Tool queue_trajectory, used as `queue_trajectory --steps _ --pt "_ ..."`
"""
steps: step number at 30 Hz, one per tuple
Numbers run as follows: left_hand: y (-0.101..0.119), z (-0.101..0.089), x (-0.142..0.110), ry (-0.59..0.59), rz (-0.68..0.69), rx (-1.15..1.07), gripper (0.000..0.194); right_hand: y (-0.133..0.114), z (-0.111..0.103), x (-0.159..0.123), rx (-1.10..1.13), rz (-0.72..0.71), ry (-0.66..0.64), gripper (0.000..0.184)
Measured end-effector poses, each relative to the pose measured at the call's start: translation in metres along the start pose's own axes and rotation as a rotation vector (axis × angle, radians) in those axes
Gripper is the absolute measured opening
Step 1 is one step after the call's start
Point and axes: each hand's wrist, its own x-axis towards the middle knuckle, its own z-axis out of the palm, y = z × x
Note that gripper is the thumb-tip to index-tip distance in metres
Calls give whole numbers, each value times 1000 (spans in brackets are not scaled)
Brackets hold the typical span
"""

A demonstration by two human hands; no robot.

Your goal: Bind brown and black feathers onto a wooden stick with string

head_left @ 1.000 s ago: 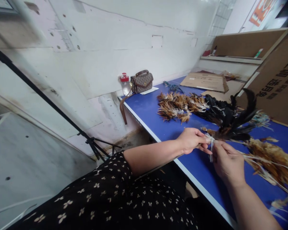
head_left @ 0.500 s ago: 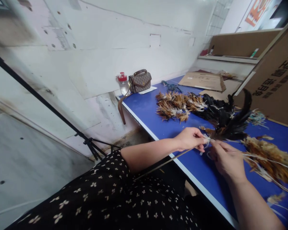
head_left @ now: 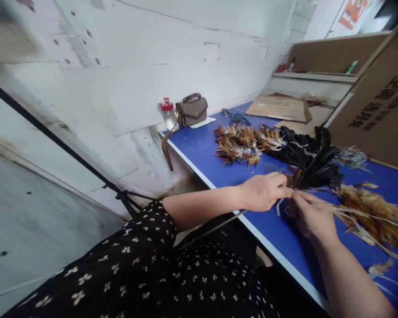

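My left hand (head_left: 264, 191) is closed in a pinch on the quill end of a bundle of black feathers (head_left: 315, 170) above the blue table (head_left: 212, 157). My right hand (head_left: 311, 216) is closed beside it, fingers pinched at the same quill end, where a pale strip (head_left: 279, 206) hangs down. A thin stick (head_left: 212, 228) runs from under my hands toward my lap. Brown feathers (head_left: 373, 216) lie on the table just right of my right hand.
A pile of brown and black feathers (head_left: 248, 143) lies farther back. A brown handbag (head_left: 191, 110) and a red-capped bottle (head_left: 168, 112) stand at the table's far left corner. Flat cardboard (head_left: 280, 108) lies behind; a large cardboard box (head_left: 378, 110) stands at right. A black tripod leg (head_left: 63, 143) slants left.
The black feather bundle has tilted lower toward the table. My left hand has closed more tightly over its quill end, and both hands have shifted slightly up and left in view.
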Motion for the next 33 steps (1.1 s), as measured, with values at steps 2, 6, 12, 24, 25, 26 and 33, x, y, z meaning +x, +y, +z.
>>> queue_trajectory --steps 2,6,12,24,25,26,33 --pt "0 1 4 4 -7 -5 21 -5 2 0 70 58 18 52" --pt "0 3 9 15 -46 -103 15 -15 3 0 135 108 4 58" --pt "-9 2 11 192 -146 -416 13 -15 5 -1 158 143 5 57" --pt "-26 12 20 129 -285 -852 11 -12 4 0 141 98 -40 57" --pt "-27 12 19 115 -301 -821 10 -11 5 1 134 107 -39 57" --pt "-27 13 19 110 -314 -785 10 -9 5 1 119 122 -40 58" --pt "-41 28 8 137 -404 -619 9 2 -2 6 -147 252 -227 68"
